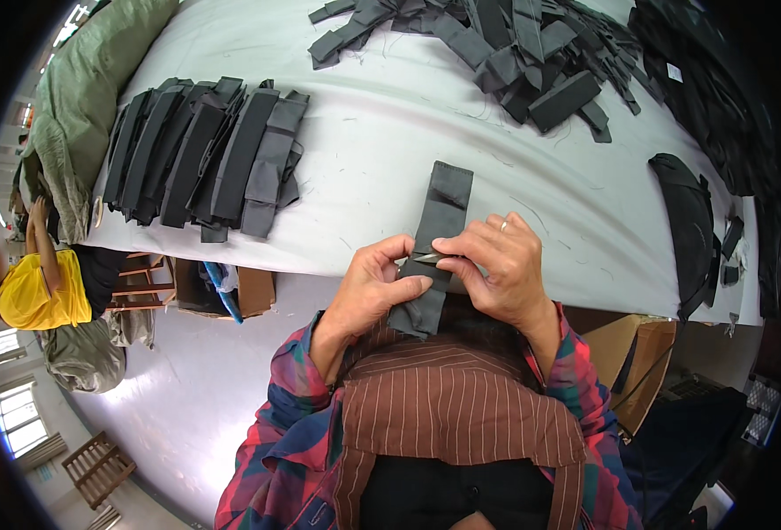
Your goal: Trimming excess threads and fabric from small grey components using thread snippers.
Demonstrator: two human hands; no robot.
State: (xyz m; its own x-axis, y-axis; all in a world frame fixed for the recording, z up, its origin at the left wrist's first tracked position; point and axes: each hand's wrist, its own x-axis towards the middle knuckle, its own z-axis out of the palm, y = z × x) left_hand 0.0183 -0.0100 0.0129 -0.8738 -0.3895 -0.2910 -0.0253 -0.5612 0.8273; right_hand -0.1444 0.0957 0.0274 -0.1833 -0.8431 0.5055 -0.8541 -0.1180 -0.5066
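The left hand [365,284] pinches the dark fabric strip [448,192], I'd judge to steady it; just beside, the right hand [501,270] grips a slim metal tool [428,258], perhaps snips.

Dark grey fabric strip [448,196], white tablecloth [355,181], brown apron [461,415] with pale pinstripes, red-and-blue plaid sleeves [271,428], yellow shirt [48,291].

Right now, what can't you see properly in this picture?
In the head view:
The rest of the thin shiny tool: covered by the right hand.
Some left hand fingers: hidden beneath the dark strip.
The far part of the loose pile: cut off by the top edge.
How many pieces the neat row holds: they overlap.
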